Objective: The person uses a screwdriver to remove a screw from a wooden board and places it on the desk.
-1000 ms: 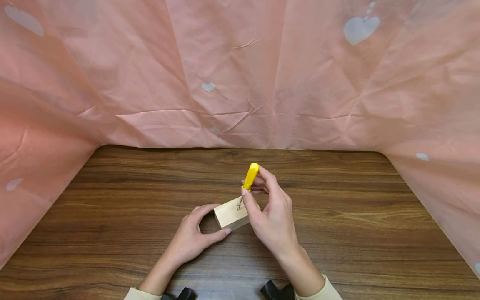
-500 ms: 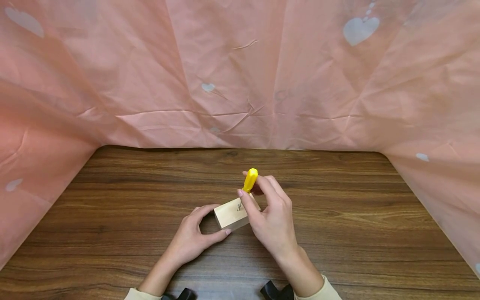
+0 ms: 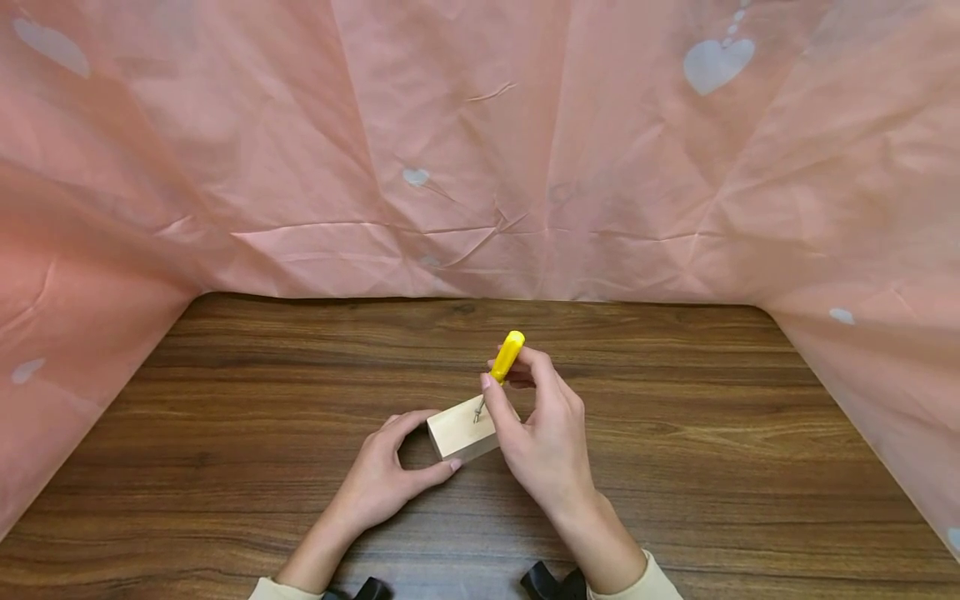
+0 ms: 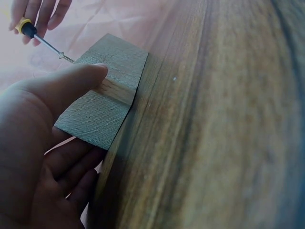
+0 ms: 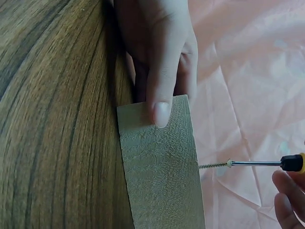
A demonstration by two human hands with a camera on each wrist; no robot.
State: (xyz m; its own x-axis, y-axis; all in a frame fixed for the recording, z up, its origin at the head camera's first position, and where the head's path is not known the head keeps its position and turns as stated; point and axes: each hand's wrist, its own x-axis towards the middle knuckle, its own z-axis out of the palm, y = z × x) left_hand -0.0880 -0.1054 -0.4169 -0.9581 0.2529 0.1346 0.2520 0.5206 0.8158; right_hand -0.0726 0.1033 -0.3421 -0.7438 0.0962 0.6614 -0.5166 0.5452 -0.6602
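Note:
A pale wooden block [image 3: 457, 429] lies on the table, gripped at its left end between the thumb and fingers of my left hand [image 3: 382, 475]. From its top face stands a screw [image 3: 476, 415], its thread partly showing in the right wrist view [image 5: 213, 166]. The metal shaft [image 5: 257, 163] of a yellow-handled screwdriver [image 3: 507, 354] meets the screw head. My right hand [image 3: 547, 433] pinches the screwdriver low on the handle, thumb on the near side. The block's right end is partly hidden behind that hand.
The brown wood-grain table [image 3: 225, 417] surrounds the hands. A pink curtain [image 3: 480, 150] with pale hearts hangs behind and along both sides. Two black objects [image 3: 551, 582] show at the bottom edge, between the forearms.
The right fingers have shifted around the handle, which dipped and tilted back to the right. The left hand and the block have stayed in place.

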